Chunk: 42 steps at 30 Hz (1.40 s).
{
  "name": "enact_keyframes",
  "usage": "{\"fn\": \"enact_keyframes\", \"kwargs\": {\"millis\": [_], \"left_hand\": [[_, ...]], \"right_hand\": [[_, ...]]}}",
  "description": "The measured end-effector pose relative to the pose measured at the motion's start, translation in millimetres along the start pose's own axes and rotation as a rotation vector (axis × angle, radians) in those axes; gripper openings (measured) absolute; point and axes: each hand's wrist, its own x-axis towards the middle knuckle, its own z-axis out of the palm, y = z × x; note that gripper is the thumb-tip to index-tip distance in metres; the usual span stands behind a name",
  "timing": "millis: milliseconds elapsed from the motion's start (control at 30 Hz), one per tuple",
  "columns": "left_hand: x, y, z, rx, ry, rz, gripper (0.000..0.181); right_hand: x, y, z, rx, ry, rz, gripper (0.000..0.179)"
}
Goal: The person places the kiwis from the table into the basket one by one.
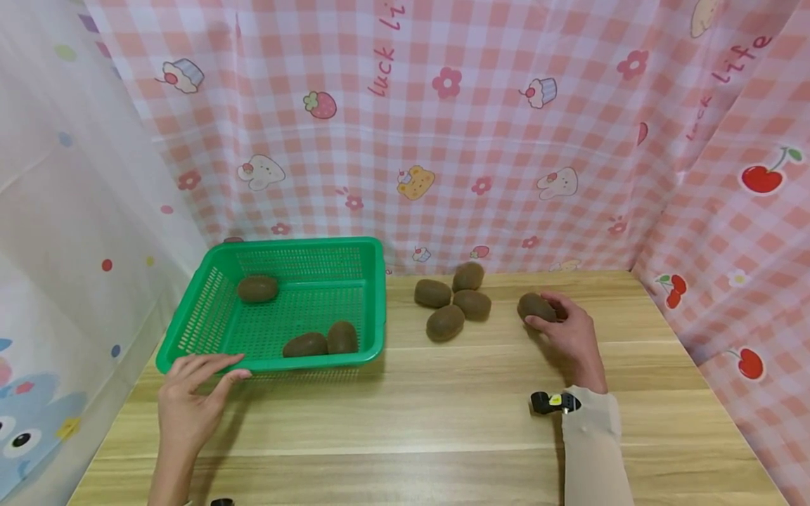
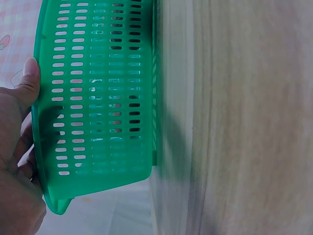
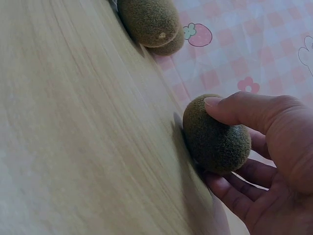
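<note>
Brown and fuzzy, the kiwifruit [image 1: 534,306] sits near four o'clock in my head view, on or just above the surface [image 1: 443,422]; I can't tell which. The right hand [image 1: 574,337] has its grip around it, thumb opposite fingers; the left hand [image 1: 188,400] holds the green basket [image 1: 304,363] by its rim, at seven o'clock. I judge the fruit light, grippy and bruisable, best held gently round its middle.
</note>
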Motion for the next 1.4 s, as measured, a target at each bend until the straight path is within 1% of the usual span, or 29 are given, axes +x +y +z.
{"fn": "enact_keyframes", "kwargs": {"millis": [267, 400, 533, 700, 833, 1100, 1400], "left_hand": [[0.5, 3.2, -2.5, 0.017, -0.032, -0.028, 0.040], [0.4, 1.7, -2.1, 0.014, -0.016, -0.012, 0.039], [-0.3, -0.2, -1.8, 0.011, -0.002, -0.001, 0.038], [-0.1, -1.3, -1.5, 0.009, 0.001, 0.000, 0.036], [0.2, -1.3, -1.4, 0.007, 0.005, 0.003, 0.036], [1.0, -1.0, -1.2, -0.003, 0.007, 0.007, 0.037], [0.2, -2.5, -0.3, -0.010, 0.004, 0.006, 0.036]], "right_hand": [[0.7, -2.4, 0.5, 0.023, -0.011, 0.015, 0.061], [2.4, -2.9, 0.2, 0.026, -0.016, 0.017, 0.062], [2.5, -4.9, -1.8, 0.029, -0.038, 0.010, 0.064], [2.1, -9.9, -1.4, 0.030, -0.048, -0.013, 0.064], [2.3, -16.6, 2.3, 0.051, -0.055, -0.025, 0.064], [1.2, -30.7, 7.1, 0.060, -0.076, -0.027, 0.065], [-0.1, -37.9, 10.5, 0.046, -0.099, -0.047, 0.068]]}}
